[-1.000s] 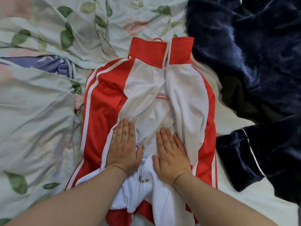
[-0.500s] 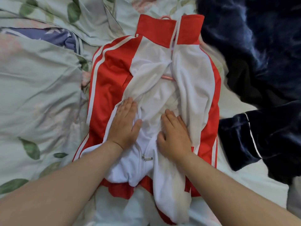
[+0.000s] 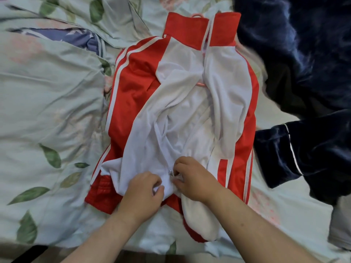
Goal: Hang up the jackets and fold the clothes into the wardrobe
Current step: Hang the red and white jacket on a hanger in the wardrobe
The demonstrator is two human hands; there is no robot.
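Observation:
A red and white track jacket [image 3: 224, 103] lies front up on the bed, collar at the far end, its zip open down the middle. A pink hanger [image 3: 197, 15] sits inside it; the hook pokes out above the collar and a bit of bar shows in the opening. My left hand [image 3: 144, 192] pinches the white fabric at the bottom of the zip's left side. My right hand [image 3: 191, 179] pinches the metal zip slider [image 3: 171, 173] at the jacket's lower hem. A dark navy velvet garment [image 3: 303, 73] with white piping lies to the right.
The floral pale-green bedsheet [image 3: 47, 120] covers the bed, rumpled on the left. A bluish-purple cloth [image 3: 76, 37] peeks out from under it at the upper left. The bed's near edge [image 3: 114, 251] runs along the bottom.
Both hands slid down from pressing flat on the jacket's chest to its bottom hem. They now pinch the zip ends instead of lying flat.

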